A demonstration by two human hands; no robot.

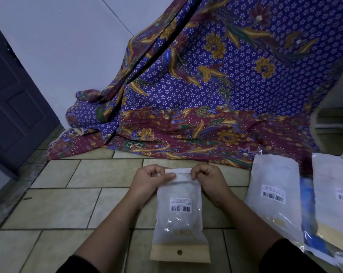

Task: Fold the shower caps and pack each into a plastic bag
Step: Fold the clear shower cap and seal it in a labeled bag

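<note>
Both forearms reach straight ahead from the 6 o'clock edge toward 12, palms down, wrists low over the tiled floor (83, 174). The left hand (149, 180) has its fingers curled under, and its thumb lies along the white flap (179, 172), pinching it from the 9 o'clock side. The right hand (208, 179) is curled the same way and pinches the flap's 3 o'clock corner between thumb and bent fingers. The plastic bag (178, 223) lies flat between the arms, flap end at 12, tan strip (179, 253) at 6, barcode label (180, 205) up. Something pale fills it; whether it is a shower cap I cannot tell. Two more bags (273, 192) lie at 3 o'clock, and a patterned cloth (206, 85) hangs at 12.
</note>
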